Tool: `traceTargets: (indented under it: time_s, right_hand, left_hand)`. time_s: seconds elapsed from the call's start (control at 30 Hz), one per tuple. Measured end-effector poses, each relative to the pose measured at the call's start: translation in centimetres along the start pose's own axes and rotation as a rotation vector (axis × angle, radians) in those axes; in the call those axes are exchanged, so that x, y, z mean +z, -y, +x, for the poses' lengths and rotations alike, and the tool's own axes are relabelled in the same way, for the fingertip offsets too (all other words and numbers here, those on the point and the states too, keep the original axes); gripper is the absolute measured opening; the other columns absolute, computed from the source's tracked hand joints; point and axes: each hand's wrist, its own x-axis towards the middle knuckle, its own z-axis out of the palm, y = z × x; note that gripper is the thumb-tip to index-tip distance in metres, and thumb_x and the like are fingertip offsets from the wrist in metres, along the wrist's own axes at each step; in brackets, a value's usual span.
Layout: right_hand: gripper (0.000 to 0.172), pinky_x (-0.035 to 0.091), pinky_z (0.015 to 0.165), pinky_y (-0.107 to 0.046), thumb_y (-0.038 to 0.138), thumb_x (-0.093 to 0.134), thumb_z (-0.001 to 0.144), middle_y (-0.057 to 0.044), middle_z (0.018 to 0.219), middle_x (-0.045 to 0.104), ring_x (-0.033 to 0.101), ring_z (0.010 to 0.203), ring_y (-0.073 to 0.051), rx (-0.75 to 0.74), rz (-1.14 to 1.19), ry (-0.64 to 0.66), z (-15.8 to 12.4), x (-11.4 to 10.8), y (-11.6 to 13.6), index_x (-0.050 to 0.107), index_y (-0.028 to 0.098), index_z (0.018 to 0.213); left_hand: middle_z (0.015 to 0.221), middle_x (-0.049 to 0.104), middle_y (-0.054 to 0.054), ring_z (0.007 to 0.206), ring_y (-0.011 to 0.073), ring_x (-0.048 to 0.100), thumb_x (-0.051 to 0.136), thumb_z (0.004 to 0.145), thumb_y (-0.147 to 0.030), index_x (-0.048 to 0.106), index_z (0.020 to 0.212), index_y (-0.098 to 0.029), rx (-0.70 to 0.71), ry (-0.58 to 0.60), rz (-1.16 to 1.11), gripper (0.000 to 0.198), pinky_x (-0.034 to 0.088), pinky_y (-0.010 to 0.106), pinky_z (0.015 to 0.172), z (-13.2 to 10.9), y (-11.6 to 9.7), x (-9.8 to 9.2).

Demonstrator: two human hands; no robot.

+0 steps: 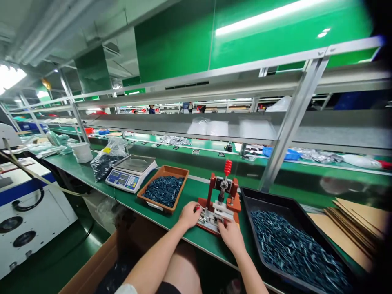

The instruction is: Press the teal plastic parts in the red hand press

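Observation:
A small hand press with a red-brown frame and a red ribbed lever handle stands upright on the green bench before me. My left hand is at its left side, thumb and fingertips closed around a small red knob. At the front right of the metal fixture, my right hand has its fingers bent against the fixture; what lies between them is too small to make out. Small dark blue-black parts fill a brown tray on the left. More such parts lie in a black tray on the right.
Left of the brown tray are a digital scale, a clear bag of dark parts and a white tub. Cardboard sheets lie far right. A metal shelf post rises behind the black tray. A white machine stands left.

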Motion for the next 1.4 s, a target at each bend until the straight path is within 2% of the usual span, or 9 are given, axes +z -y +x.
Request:
traceTargets:
  time_s: [0.2, 0.33, 0.5, 0.57, 0.67, 0.93, 1.13, 1.27, 1.4]
  right_hand:
    - [0.04, 0.052, 0.102, -0.043, 0.034, 0.048, 0.086, -0.014, 0.118, 0.073, 0.068, 0.117, -0.032, 0.031, -0.051, 0.029, 0.8, 0.5, -0.9, 0.076, 0.02, 0.111]
    - [0.043, 0.05, 0.105, -0.04, 0.034, 0.046, 0.088, -0.014, 0.119, 0.073, 0.067, 0.119, -0.03, 0.022, -0.066, 0.048, 0.5, 0.2, -0.5, 0.074, 0.017, 0.115]
    - [0.037, 0.052, 0.102, -0.037, 0.033, 0.053, 0.085, -0.013, 0.119, 0.072, 0.068, 0.114, -0.03, 0.048, -0.096, -0.013, 0.1, 0.0, 0.4, 0.077, 0.018, 0.108]
    - [0.034, 0.053, 0.099, -0.036, 0.032, 0.054, 0.085, -0.012, 0.117, 0.073, 0.069, 0.113, -0.029, 0.072, -0.099, -0.008, 0.2, 0.0, 0.7, 0.077, 0.019, 0.106]
    - [0.037, 0.052, 0.1, -0.036, 0.03, 0.05, 0.09, -0.013, 0.12, 0.072, 0.069, 0.113, -0.029, 0.088, -0.139, 0.01, 0.3, 0.0, 1.1, 0.076, 0.018, 0.113]
    - [0.042, 0.052, 0.099, -0.04, 0.031, 0.037, 0.102, -0.016, 0.133, 0.063, 0.069, 0.113, -0.03, 0.132, -0.296, 0.044, -1.0, -0.2, 2.9, 0.072, 0.02, 0.122]
    - [0.046, 0.05, 0.102, -0.037, 0.024, 0.031, 0.102, -0.018, 0.134, 0.06, 0.066, 0.117, -0.028, 0.093, -0.291, 0.079, -1.8, -0.6, 3.0, 0.071, 0.012, 0.12]
    - [0.042, 0.05, 0.103, -0.035, 0.022, 0.034, 0.099, -0.017, 0.129, 0.062, 0.067, 0.114, -0.027, 0.035, -0.281, 0.09, -2.2, -0.6, 2.4, 0.074, 0.014, 0.112]
    - [0.044, 0.048, 0.105, -0.037, 0.026, 0.033, 0.1, -0.018, 0.129, 0.061, 0.064, 0.118, -0.029, -0.007, -0.263, 0.106, -2.4, -0.7, 2.2, 0.073, 0.013, 0.114]
  left_hand:
    - [0.116, 0.075, 0.013, 0.11, 0.0282, 0.069, 0.058, 0.092, -0.05, 0.076, 0.106, -0.019, -0.141, -0.069, -0.001, 0.039, 0.051, 0.038, 0.101, 1.4, -0.8, 0.9]
    - [0.111, 0.076, 0.016, 0.112, 0.0308, 0.067, 0.06, 0.09, -0.054, 0.079, 0.094, -0.017, -0.089, -0.101, -0.023, 0.043, 0.048, 0.039, 0.103, 2.4, -0.7, 1.2]
    - [0.103, 0.078, 0.016, 0.099, 0.0279, 0.073, 0.019, 0.098, -0.071, 0.078, 0.091, -0.014, -0.186, -0.177, -0.48, 0.083, 0.054, 0.039, 0.095, 3.2, 0.8, 2.0]
    - [0.1, 0.079, 0.016, 0.098, 0.029, 0.073, 0.018, 0.093, -0.08, 0.077, 0.085, -0.014, -0.185, -0.214, -0.684, 0.089, 0.055, 0.04, 0.095, 3.4, 1.4, 2.3]
    - [0.097, 0.079, 0.016, 0.098, 0.0305, 0.073, 0.028, 0.085, -0.089, 0.076, 0.08, -0.015, -0.124, -0.249, -0.794, 0.088, 0.055, 0.042, 0.095, 3.6, 2.0, 2.5]
    - [0.087, 0.077, 0.017, 0.092, 0.0334, 0.073, 0.033, 0.08, -0.093, 0.069, 0.068, -0.017, -0.198, -0.382, -0.698, 0.085, 0.056, 0.044, 0.091, 3.1, 1.9, 2.7]
    - [0.08, 0.076, 0.017, 0.082, 0.0312, 0.073, 0.047, 0.073, -0.091, 0.068, 0.066, -0.018, -0.192, -0.421, -0.634, 0.076, 0.056, 0.041, 0.083, 3.3, 2.1, 2.8]
    - [0.078, 0.076, 0.015, 0.082, 0.0287, 0.073, 0.047, 0.078, -0.084, 0.066, 0.063, -0.018, -0.2, -0.449, -0.569, 0.07, 0.055, 0.039, 0.082, 3.2, 1.6, 2.8]
    - [0.08, 0.076, 0.014, 0.083, 0.0262, 0.073, 0.048, 0.084, -0.076, 0.064, 0.065, -0.018, -0.258, -0.468, -0.493, 0.063, 0.055, 0.036, 0.084, 2.8, 0.8, 2.9]
